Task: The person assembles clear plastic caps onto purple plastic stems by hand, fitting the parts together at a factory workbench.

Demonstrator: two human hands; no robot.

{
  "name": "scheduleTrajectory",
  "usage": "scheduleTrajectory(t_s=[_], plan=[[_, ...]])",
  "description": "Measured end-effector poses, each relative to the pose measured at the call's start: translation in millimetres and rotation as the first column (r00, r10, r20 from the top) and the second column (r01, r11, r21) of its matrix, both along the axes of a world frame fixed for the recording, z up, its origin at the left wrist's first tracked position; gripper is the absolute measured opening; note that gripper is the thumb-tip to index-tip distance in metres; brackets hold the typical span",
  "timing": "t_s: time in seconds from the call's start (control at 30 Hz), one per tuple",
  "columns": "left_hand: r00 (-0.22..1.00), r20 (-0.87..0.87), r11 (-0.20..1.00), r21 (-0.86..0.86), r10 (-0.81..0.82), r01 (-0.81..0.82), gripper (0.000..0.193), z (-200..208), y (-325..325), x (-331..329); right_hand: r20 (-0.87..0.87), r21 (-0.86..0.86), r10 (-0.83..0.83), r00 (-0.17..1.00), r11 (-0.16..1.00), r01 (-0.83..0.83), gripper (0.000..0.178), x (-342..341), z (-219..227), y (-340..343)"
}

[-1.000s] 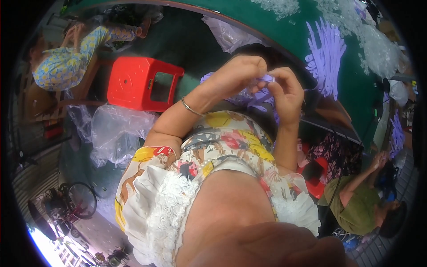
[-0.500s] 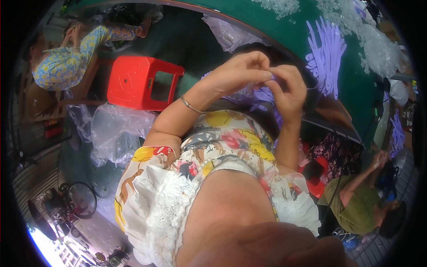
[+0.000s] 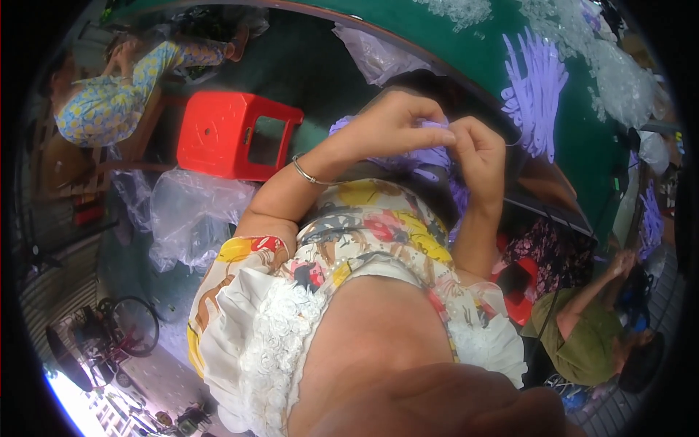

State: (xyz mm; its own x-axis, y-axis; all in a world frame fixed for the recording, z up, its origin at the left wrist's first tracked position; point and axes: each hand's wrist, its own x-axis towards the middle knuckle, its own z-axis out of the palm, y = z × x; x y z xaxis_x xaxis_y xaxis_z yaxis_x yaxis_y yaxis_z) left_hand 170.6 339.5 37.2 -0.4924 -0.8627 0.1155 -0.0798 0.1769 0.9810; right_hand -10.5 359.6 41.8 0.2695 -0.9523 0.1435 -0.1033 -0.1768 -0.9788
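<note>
My left hand (image 3: 408, 125) and my right hand (image 3: 477, 149) meet above my lap, thumbs and fingers pinched together at the tips. Whatever sits between the fingertips is too small or hidden to make out. Below and behind both hands, a heap of purple strips (image 3: 426, 159) lies in my lap, partly covered by my left wrist and fingers. On the green table (image 3: 480, 62), to the right of my hands, several long purple strips (image 3: 535, 95) with rounded ends are gathered in a bundle.
Clear small plastic pieces (image 3: 619, 80) are heaped at the table's far right. A red stool (image 3: 218, 135) stands to my left, beside clear plastic bags (image 3: 193, 215). One person (image 3: 102, 109) sits at far left; another person (image 3: 582, 335) works at lower right near more purple strips (image 3: 649, 218).
My right hand has shifted slightly down and right. The fingers of my left hand have closed in toward it, and more of the purple heap shows behind them.
</note>
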Motion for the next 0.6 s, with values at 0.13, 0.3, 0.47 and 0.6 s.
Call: scheduleTrajectory(t_s=[0.13, 0.3, 0.47, 0.6], plan=[[0.973, -0.182, 0.968, 0.180, -0.141, 0.174, 0.020, 11.3, 3.8, 0.0, 0.373, 0.116, 0.057, 0.926, 0.987, -0.108, 0.020, 4.2, -7.8, 4.1], [0.876, -0.478, 0.827, 0.467, -0.062, 0.314, 0.024, 5.4, 10.4, -2.7, 0.690, 0.023, 0.156, 0.707, 0.971, -0.237, 0.026, 12.1, -12.3, 8.1], [0.820, -0.571, 0.784, 0.495, -0.031, 0.374, 0.031, 3.9, 10.2, -2.7, 0.623, 0.053, 0.097, 0.776, 0.985, -0.166, 0.022, 11.1, -11.5, 6.8], [0.899, -0.438, 0.840, 0.479, -0.022, 0.254, 0.034, 8.8, 8.4, 1.2, 0.040, -0.345, -0.037, 0.999, 0.937, 0.048, 0.024, 7.9, 1.4, -3.1]])
